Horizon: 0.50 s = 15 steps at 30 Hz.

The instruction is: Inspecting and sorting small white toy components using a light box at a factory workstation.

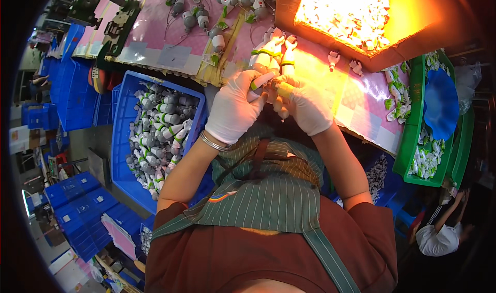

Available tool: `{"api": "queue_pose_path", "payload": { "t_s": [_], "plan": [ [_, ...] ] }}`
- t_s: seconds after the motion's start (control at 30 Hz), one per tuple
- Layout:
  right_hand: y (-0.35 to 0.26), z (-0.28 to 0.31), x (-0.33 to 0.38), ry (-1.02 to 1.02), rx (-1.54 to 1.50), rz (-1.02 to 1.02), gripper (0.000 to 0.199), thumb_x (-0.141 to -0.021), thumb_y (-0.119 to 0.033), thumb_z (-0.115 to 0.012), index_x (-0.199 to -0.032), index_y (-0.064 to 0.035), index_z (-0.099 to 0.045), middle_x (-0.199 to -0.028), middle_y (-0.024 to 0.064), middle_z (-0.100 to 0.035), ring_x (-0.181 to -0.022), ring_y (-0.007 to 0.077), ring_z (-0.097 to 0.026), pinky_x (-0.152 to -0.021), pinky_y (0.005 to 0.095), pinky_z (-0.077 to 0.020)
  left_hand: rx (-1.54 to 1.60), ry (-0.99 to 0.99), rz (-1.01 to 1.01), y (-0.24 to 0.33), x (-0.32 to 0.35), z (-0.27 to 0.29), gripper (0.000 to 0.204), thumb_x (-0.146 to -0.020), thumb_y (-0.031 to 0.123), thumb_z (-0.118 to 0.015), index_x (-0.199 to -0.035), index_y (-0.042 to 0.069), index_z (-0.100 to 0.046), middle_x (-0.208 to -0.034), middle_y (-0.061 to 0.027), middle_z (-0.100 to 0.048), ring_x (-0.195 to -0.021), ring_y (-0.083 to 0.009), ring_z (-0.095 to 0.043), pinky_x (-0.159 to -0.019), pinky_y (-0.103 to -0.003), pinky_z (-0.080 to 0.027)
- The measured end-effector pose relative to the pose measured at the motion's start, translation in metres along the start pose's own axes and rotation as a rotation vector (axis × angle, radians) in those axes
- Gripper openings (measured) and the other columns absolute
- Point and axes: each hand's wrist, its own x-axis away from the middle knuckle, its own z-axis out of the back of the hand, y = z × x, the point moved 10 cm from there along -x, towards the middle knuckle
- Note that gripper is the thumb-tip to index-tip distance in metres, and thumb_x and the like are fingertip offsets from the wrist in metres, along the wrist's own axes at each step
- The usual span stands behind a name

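Both my hands wear white gloves and meet at the front edge of the pink-topped table (354,94). Between thumb and fingers, my left hand (235,107) pinches a small white-and-grey plastic figure part (262,80). Close beside it, my right hand (309,106) is closed with its fingertips at the same part; whatever else they hold is partly hidden. Just beyond my fingers lie several white figure pieces with green bands (288,60). Two small pale pieces, one of them a tiny white part (334,59), rest farther right on the table.
A blue crate (120,153) of grey-and-white figures stands at my left. Ahead right, a brightly lit cardboard box (330,42) holds many small white parts. Green trays (400,161) and a blue dish (440,104) are at right. Grey figures (189,20) lie at the back; a metal fixture (121,27) stands left.
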Motion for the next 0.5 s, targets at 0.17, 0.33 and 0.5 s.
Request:
{"api": "queue_pose_path", "payload": {
  "t_s": [0.17, 0.33, 0.5],
  "plan": [
    [-0.019, 0.002, -0.005, 0.141, 0.345, 0.253, 0.015, -0.089, -0.012, -0.061, -0.099, -0.002, -0.059, -0.085, 0.0063, -0.062, -0.061, 0.0106, -0.055, -0.054, 0.0228, -0.0454, -0.041, 0.017, -0.016, -0.008, 0.002, 0.0, 0.03, -0.08, 0.008, -0.07, -0.106, 0.005, -0.055, -0.087, -0.0029, -0.061, -0.077, -0.0112, -0.059, -0.073, -0.025, -0.049],
    [-0.07, -0.025, 0.026, 0.329, 1.087, 0.955, 0.017, -0.078, 0.003, -0.065, -0.093, -0.0033, -0.06, -0.082, 0.0077, -0.062, -0.063, 0.0171, -0.057, -0.06, 0.0291, -0.0482, 0.551, -0.302, 0.661, -0.049, 0.021, -0.038, 0.034, -0.081, 0.012, -0.071, -0.109, 0.007, -0.052, -0.075, -0.0031, -0.06, -0.061, -0.0106, -0.058, -0.053, -0.025, -0.047],
    [-0.071, -0.031, 0.022, 0.382, 1.146, 1.027, 0.019, -0.071, 0.004, -0.067, -0.086, -0.0051, -0.059, -0.078, 0.0089, -0.058, -0.07, 0.0245, -0.058, -0.063, 0.0322, -0.0475, 0.665, -0.243, 0.639, -0.047, 0.02, -0.04, 0.034, -0.083, 0.018, -0.07, -0.109, 0.008, -0.052, -0.07, -0.0014, -0.058, -0.055, -0.0082, -0.057, -0.048, -0.022, -0.045]
  ]
}}
